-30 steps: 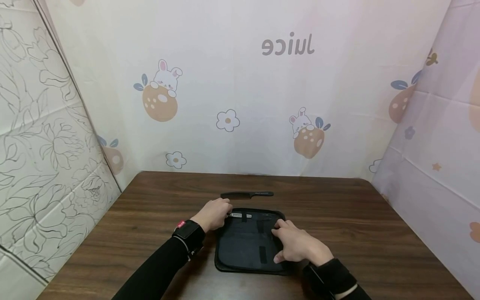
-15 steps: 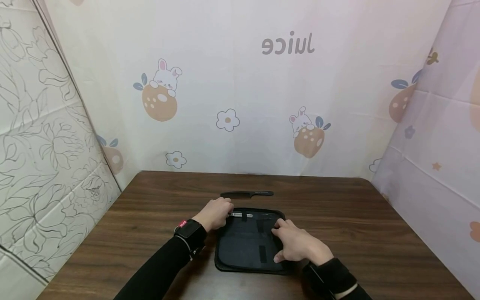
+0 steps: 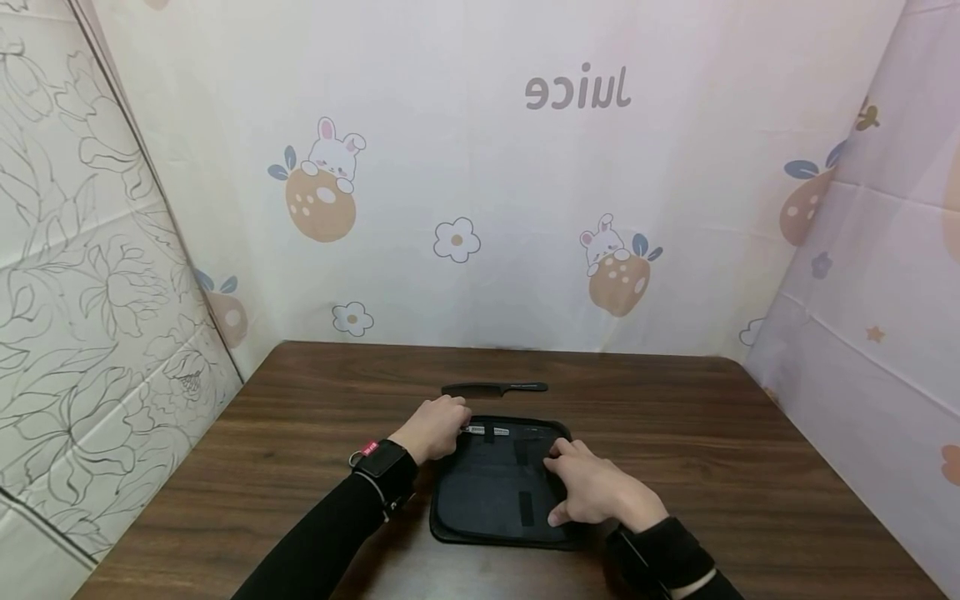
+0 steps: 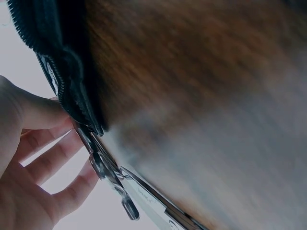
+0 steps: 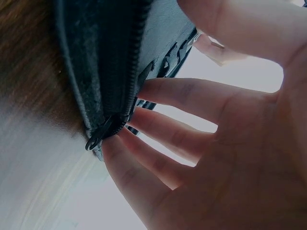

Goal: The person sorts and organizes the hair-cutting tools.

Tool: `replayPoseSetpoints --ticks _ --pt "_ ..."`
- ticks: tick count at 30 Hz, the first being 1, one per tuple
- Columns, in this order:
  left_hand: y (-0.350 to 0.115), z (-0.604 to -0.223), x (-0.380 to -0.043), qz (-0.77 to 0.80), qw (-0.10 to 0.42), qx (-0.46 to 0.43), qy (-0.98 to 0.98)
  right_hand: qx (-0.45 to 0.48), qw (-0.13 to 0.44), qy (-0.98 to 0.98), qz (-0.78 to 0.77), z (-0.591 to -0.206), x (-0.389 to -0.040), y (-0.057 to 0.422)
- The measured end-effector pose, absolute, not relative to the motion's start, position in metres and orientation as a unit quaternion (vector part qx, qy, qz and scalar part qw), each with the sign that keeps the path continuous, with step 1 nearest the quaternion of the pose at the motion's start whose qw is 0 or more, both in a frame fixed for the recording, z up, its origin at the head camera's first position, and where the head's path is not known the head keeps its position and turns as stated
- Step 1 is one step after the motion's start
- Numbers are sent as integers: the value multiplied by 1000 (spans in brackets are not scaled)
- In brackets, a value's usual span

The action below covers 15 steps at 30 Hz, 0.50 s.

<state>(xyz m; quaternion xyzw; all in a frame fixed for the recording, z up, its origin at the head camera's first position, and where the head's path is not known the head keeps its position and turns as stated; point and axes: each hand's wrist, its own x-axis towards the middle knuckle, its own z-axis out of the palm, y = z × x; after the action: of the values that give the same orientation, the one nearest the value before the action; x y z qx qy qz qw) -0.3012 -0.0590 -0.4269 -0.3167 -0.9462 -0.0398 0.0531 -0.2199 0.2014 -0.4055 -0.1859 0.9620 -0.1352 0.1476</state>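
A black zip case [image 3: 491, 492] lies on the wooden table, its panel with dark elastic straps facing up. A pair of silver scissors [image 3: 487, 430] passes under a strap along the case's far edge. My left hand [image 3: 435, 427] pinches the scissors' handle end at the case's far left corner. In the left wrist view, the shiny scissors handle [image 4: 108, 172] juts out beyond the zipper [image 4: 81, 117]. My right hand [image 3: 596, 487] rests on the case's right side, fingers spread. In the right wrist view its fingertips touch the zipped edge beside a zipper pull [image 5: 98, 136].
Just beyond the case lies a flat black comb-like tool [image 3: 480, 389] with a slim handle. Brown tabletop [image 3: 720, 467] surrounds the case. A printed white curtain [image 3: 465, 167] hangs at the back, with more cloth on both sides.
My left hand has moved slightly right, and the scissors have slid a little further right under the strap. My right hand and the case have stayed put.
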Motion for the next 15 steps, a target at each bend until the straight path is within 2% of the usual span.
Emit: replayPoseSetpoints --ticks 15 --pt "-56 -428 -303 -32 51 -314 -948 -188 146 961 -140 -405 -219 202"
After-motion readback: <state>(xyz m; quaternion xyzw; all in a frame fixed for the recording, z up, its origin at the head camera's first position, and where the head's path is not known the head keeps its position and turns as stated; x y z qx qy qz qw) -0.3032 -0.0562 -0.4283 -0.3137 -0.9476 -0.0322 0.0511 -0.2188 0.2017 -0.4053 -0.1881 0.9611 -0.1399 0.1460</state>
